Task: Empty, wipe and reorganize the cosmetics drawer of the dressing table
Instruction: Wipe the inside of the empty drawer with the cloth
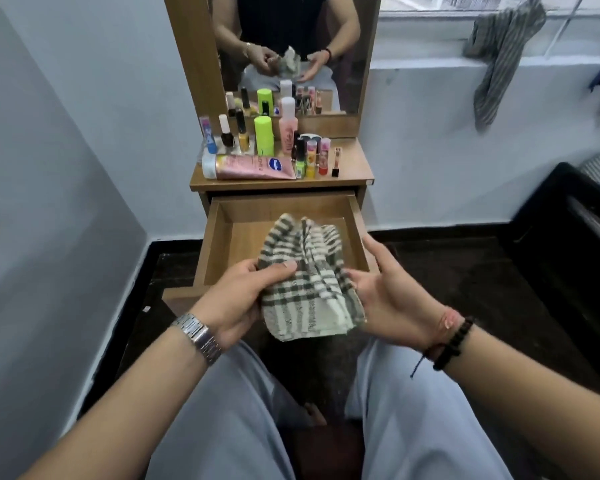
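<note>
A crumpled cream cloth with dark green checks [309, 282] is held between both hands, above the front part of the pulled-out wooden drawer [219, 244] of the dressing table. The left hand [243, 296], with a metal-link watch on its wrist, grips the cloth's left edge, thumb laid over the top and fingers curled beneath; those fingers are hidden under the fabric. The right hand [392, 289], with a dark bead bracelet and a thread band at the wrist, has its palm turned inward and its fingers loosely spread; its fingertips touch the cloth's right edge, though whether they pinch it cannot be made out. The cloth covers much of the drawer floor, and the visible part shows bare wood.

On the wooden tabletop [354, 164] stands a cluster of cosmetics: a pink lotion tube lying on its side [253, 167], a neon green cylinder [264, 135], a pink bottle with a white cap [287, 126], nail polish bottles and small lip balm sticks, too small to read. The mirror [291, 46] reflects the hands and cloth. A striped grey garment [499, 64] hangs from the window ledge, and a dark piece of furniture is cut off at the right edge
</note>
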